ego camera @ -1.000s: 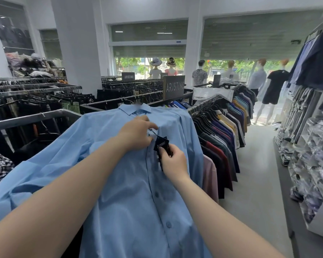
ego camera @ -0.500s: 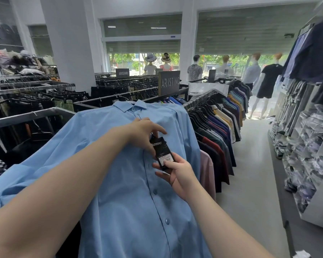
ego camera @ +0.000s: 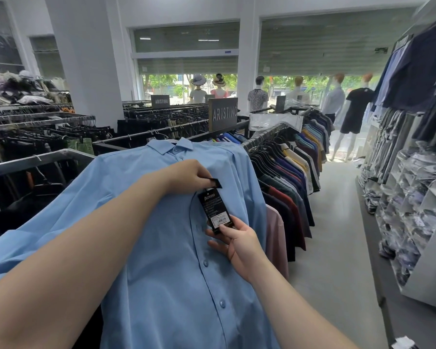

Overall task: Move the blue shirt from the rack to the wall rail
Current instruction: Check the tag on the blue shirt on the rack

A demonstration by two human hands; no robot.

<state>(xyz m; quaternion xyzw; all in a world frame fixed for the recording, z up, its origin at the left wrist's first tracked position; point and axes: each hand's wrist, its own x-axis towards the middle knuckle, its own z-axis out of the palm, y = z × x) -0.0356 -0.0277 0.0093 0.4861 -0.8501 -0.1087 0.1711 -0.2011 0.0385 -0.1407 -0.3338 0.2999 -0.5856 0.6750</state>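
Left hand pinches a small black tag at the shirt placket; right hand grips the long tag by its lower end. Shirt hangs front-out at the rack end, covering the packed dark shirts. Aisle and shelves lie to the right.

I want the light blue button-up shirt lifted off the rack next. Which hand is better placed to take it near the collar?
Probably the left hand: it rests high on the light blue button-up shirt, just below the collar. The right hand sits lower, pinching the black hang tag.
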